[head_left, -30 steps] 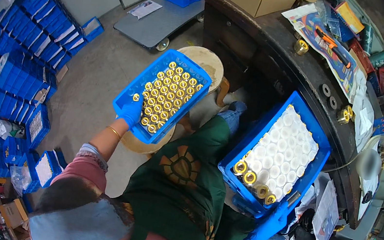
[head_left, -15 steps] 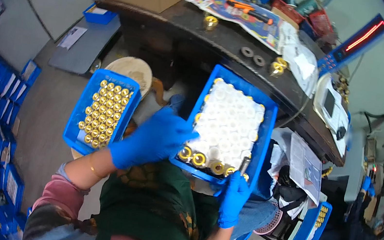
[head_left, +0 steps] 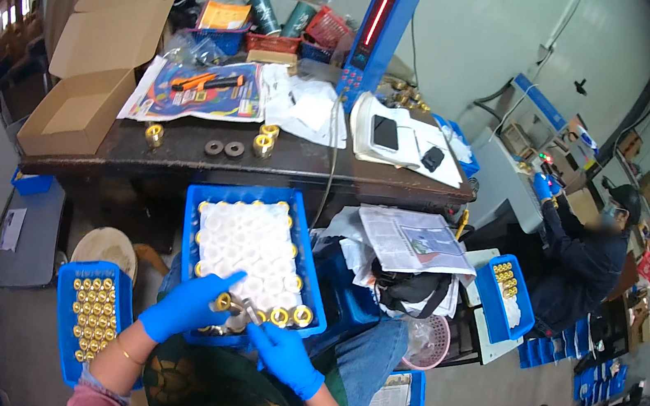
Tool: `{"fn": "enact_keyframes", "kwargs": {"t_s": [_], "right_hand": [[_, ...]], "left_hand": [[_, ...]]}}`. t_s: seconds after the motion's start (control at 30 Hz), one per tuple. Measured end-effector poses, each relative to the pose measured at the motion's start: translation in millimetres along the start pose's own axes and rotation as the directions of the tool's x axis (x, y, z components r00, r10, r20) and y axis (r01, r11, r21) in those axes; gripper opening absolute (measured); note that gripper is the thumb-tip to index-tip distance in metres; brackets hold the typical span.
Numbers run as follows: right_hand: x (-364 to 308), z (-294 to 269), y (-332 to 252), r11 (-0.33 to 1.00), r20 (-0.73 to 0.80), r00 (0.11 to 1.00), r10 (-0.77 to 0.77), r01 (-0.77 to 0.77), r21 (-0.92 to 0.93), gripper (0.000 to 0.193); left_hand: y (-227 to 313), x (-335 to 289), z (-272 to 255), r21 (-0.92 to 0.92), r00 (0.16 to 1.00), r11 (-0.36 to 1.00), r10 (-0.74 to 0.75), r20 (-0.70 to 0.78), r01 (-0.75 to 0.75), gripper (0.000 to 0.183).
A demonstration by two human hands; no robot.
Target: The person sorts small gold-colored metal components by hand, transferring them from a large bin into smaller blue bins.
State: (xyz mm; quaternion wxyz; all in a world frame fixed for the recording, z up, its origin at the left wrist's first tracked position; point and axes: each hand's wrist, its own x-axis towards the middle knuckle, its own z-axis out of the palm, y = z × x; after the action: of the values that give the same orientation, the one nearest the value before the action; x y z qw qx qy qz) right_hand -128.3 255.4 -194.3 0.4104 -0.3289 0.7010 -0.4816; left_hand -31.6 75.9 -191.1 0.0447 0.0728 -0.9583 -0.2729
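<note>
In front of me a blue tray [head_left: 302, 256] holds brass fittings, some showing along its edges around a white dimpled sheet [head_left: 242, 233]. My left hand [head_left: 190, 307], in a blue glove, is over the tray's near left corner, its index finger stretched out across the sheet's edge. Close by its fingers is a brass fitting [head_left: 222, 302]; whether they touch it is unclear. Gloved in blue too, my right hand [head_left: 285, 355] is closed on a short silver metal rod [head_left: 251, 310] at the tray's near edge, beside another brass fitting [head_left: 301, 316].
Left, a second blue tray [head_left: 61, 307] of brass fittings stands by a round wooden stool [head_left: 107, 245]. Beyond is a dark bench [head_left: 183, 151] with an open cardboard box [head_left: 76, 114] and a phone [head_left: 385, 133]. Newspapers [head_left: 415, 241] lie at right; a co-worker [head_left: 583, 256] sits farther off.
My view has swung up and to the right, bringing the bench and a co-worker into sight. Both hands have come closer together at the tray's near edge; the rod stays in my right hand.
</note>
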Motion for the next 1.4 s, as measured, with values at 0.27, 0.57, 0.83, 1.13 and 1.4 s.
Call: {"fn": "enact_keyframes", "kwargs": {"t_s": [0.27,0.57,0.83,1.13,1.4], "right_hand": [[10,21,-4,0.996,0.087,0.995,0.045,-0.038,-0.084,0.037],[12,37,15,0.825,-0.226,0.875,-0.429,0.276,-0.494,0.023],[11,41,13,0.840,-0.310,0.806,-0.505,0.376,-0.391,0.020],[12,44,29,0.951,-0.297,0.907,-0.300,0.258,-0.174,0.021],[14,55,9,0.988,-0.092,0.991,-0.098,0.086,-0.127,0.016]], "left_hand": [[24,-10,4,-0.792,0.957,0.610,-0.221,-0.188,-0.014,0.041],[58,-6,15,-0.945,0.893,0.322,-0.439,-0.098,0.054,0.047],[60,-5,22,-0.958,0.885,0.287,-0.442,-0.143,-0.012,0.046],[58,-11,6,-0.900,0.931,0.420,-0.267,-0.248,-0.119,0.070],[38,-31,18,-0.926,0.848,0.355,-0.444,-0.289,-0.130,0.063]]}}
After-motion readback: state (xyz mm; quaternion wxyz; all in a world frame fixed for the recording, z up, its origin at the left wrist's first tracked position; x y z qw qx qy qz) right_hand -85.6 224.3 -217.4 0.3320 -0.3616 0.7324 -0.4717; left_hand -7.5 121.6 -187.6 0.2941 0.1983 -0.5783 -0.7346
